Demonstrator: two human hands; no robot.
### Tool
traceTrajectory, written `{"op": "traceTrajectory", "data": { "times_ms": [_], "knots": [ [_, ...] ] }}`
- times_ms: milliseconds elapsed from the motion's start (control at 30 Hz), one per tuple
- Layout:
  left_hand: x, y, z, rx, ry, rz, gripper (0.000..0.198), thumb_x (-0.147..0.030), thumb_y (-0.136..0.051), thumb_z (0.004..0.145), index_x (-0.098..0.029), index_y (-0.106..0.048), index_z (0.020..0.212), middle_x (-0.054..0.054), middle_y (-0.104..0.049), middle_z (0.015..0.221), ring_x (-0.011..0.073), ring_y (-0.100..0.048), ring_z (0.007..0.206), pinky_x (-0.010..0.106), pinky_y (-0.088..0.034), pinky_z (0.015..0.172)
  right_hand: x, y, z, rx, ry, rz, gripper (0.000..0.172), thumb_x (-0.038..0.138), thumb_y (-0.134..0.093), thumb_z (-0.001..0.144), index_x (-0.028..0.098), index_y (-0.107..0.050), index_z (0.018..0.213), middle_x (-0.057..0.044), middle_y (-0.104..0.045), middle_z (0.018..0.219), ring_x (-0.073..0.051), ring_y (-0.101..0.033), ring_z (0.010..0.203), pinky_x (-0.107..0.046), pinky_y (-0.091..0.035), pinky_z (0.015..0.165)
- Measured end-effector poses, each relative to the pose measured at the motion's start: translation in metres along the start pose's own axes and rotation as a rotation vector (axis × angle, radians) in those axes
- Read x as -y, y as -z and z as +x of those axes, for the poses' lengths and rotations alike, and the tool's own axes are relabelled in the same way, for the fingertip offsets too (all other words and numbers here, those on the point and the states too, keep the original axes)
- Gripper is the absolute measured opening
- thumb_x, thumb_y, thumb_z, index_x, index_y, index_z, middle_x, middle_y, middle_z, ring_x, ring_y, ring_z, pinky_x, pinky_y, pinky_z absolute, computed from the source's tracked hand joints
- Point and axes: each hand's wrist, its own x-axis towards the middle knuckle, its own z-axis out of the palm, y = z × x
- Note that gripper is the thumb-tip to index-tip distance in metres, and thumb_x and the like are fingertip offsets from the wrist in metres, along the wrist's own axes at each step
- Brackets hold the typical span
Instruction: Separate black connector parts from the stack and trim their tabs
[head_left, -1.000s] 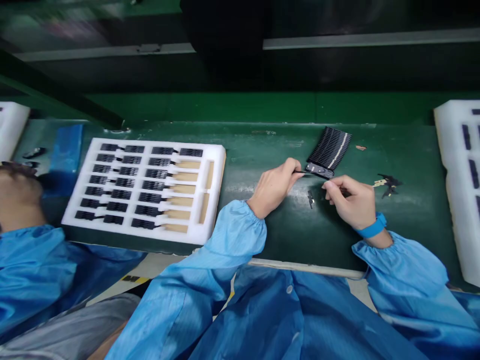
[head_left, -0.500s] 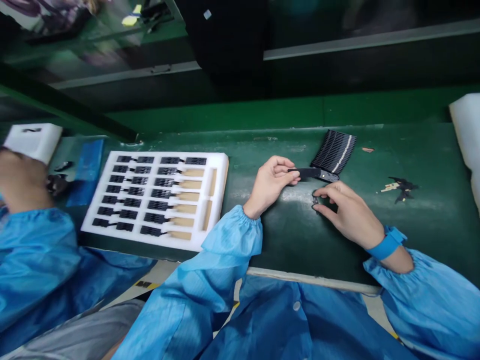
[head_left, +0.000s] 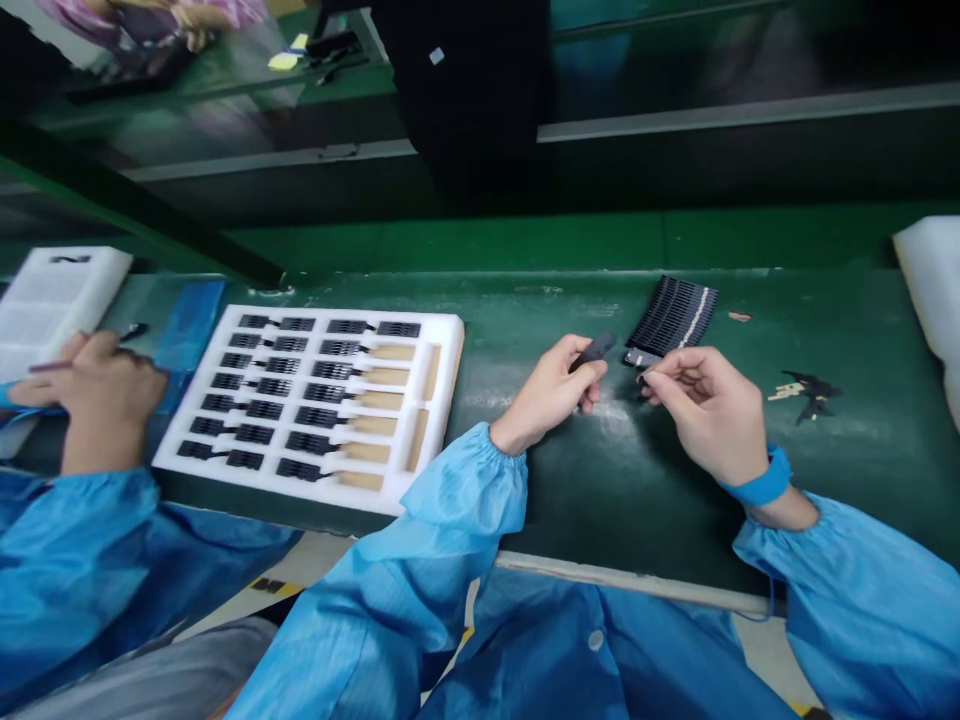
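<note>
My left hand (head_left: 553,388) is closed round a flat black strip-shaped part (head_left: 594,352), whose rounded end points up and to the right. To its right, my right hand (head_left: 703,405) pinches a small dark part (head_left: 645,382) between thumb and fingers; most of it is hidden. Just beyond the right fingertips lies a fanned row of black slotted parts (head_left: 673,312) with a pale line across it. A grey-black piece (head_left: 642,357) sits at the near end of that row. The two hands are apart.
A white foam tray (head_left: 439,400) with rows of black parts stands left of my hands. Small black and cream pieces (head_left: 806,393) lie at right, near white foam (head_left: 934,300). At far left, a co-worker's hand (head_left: 109,395) holds a thin rod beside a blue sheet (head_left: 191,325).
My left hand has tilted the black strip upward and away from the row. My right hand has moved slightly up and right and turned, its fingers curled. The co-worker's hand has shifted right.
</note>
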Motion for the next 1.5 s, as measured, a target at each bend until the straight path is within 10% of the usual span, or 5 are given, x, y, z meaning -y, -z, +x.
{"op": "traceTrajectory", "data": {
  "times_ms": [167,333,700,900,1500],
  "knots": [
    [-0.003,0.004,-0.005,0.074,0.042,0.009,0.033,-0.048,-0.067,0.093,-0.014,-0.064,0.096,-0.008,-0.042,0.055,0.0052,-0.04,0.047,0.017,-0.036,0.046,0.001,-0.009,0.009,-0.181,0.407,-0.261,0.009,0.016,-0.072,0.093,0.025,-0.07,0.093,-0.005,-0.071,0.092,-0.022,-0.068,0.087,-0.037,-0.058,0.077],
    [-0.002,0.003,-0.003,0.088,0.099,-0.054,0.042,-0.054,-0.075,0.085,-0.014,-0.064,0.089,-0.007,-0.042,0.058,0.0045,-0.037,0.048,0.017,-0.032,0.045,-0.006,-0.007,0.001,0.0,0.532,-0.306,0.02,0.011,-0.068,0.095,0.029,-0.073,0.103,-0.005,-0.072,0.098,-0.021,-0.07,0.088,-0.037,-0.059,0.079],
    [0.005,-0.002,-0.002,-0.048,-0.122,0.205,0.036,-0.048,-0.072,0.089,-0.015,-0.06,0.08,-0.003,-0.058,0.071,0.0059,-0.048,0.056,0.02,-0.037,0.053,0.0,-0.02,-0.003,0.161,-0.229,0.19,0.029,0.046,-0.072,0.093,0.018,-0.063,0.091,0.002,-0.06,0.06,-0.01,-0.055,0.046,-0.02,-0.046,0.042],
    [0.02,-0.01,-0.007,-0.377,-0.478,0.536,0.024,-0.028,-0.071,0.092,-0.021,-0.066,0.115,0.001,-0.072,0.096,0.0112,-0.065,0.08,0.022,-0.05,0.076,0.0,-0.023,-0.001,0.107,-0.311,0.23,0.04,0.056,-0.076,0.086,0.017,-0.066,0.087,0.001,-0.061,0.056,-0.01,-0.053,0.042,-0.019,-0.045,0.039],
    [0.02,-0.001,-0.006,-0.178,-0.581,0.838,0.031,-0.003,-0.059,0.079,-0.021,-0.074,0.1,0.001,-0.076,0.094,0.0142,-0.07,0.083,0.023,-0.051,0.077,-0.006,-0.022,-0.003,0.09,-0.195,0.168,0.024,0.04,-0.073,0.09,0.016,-0.072,0.092,0.0,-0.063,0.059,-0.01,-0.053,0.043,-0.02,-0.043,0.04]
  ]
}}
